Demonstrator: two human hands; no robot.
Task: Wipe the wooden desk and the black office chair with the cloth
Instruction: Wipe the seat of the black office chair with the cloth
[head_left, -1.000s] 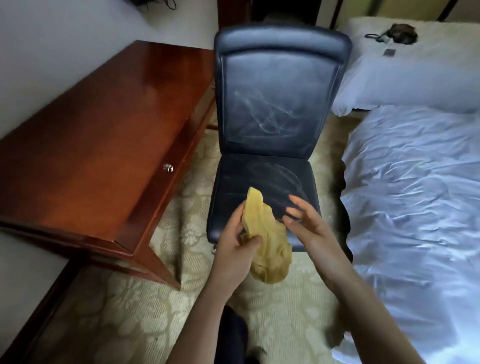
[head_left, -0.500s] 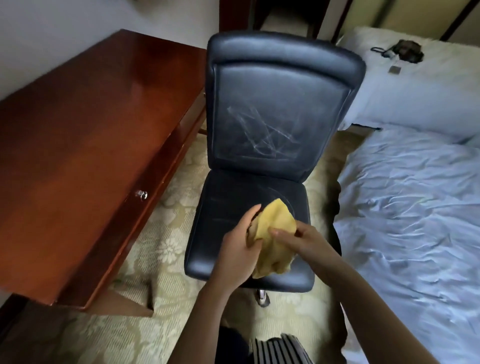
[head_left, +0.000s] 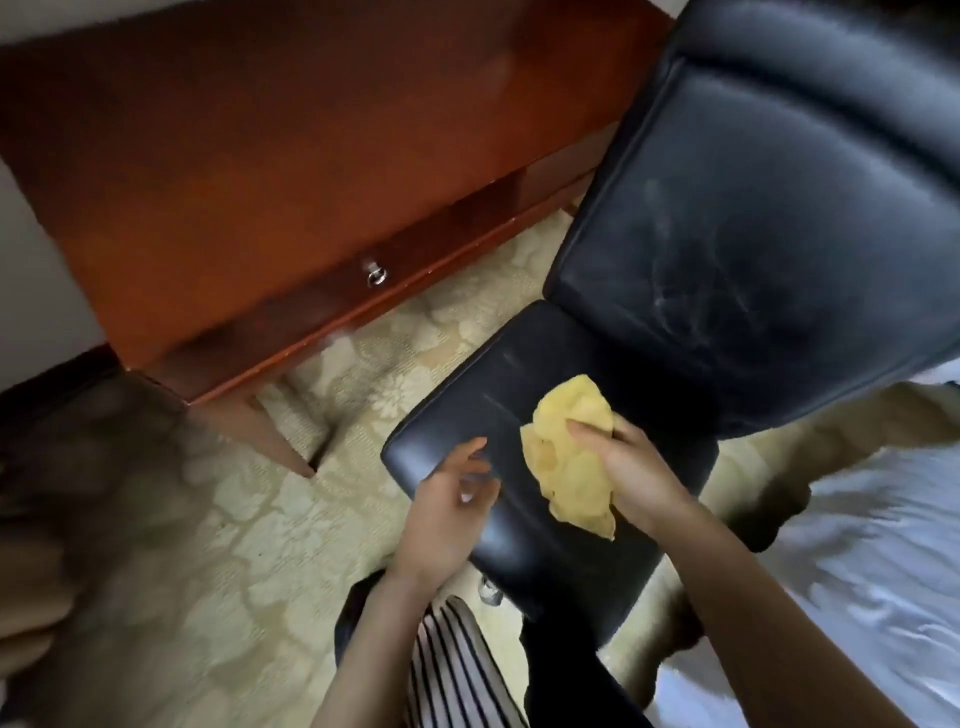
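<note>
Pressing the yellow cloth (head_left: 566, 457) onto the seat of the black chair (head_left: 519, 374), my right grip (head_left: 639, 467) is clamping it; my left grip (head_left: 447, 499) is hovering beside it, fingers apart. Wooden bench (head_left: 260, 156) is standing left of the chair.

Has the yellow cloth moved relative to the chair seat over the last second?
Yes. The yellow cloth passed from the left hand to the right hand, and inward over the office chair seat, from its front edge toward its middle.
</note>
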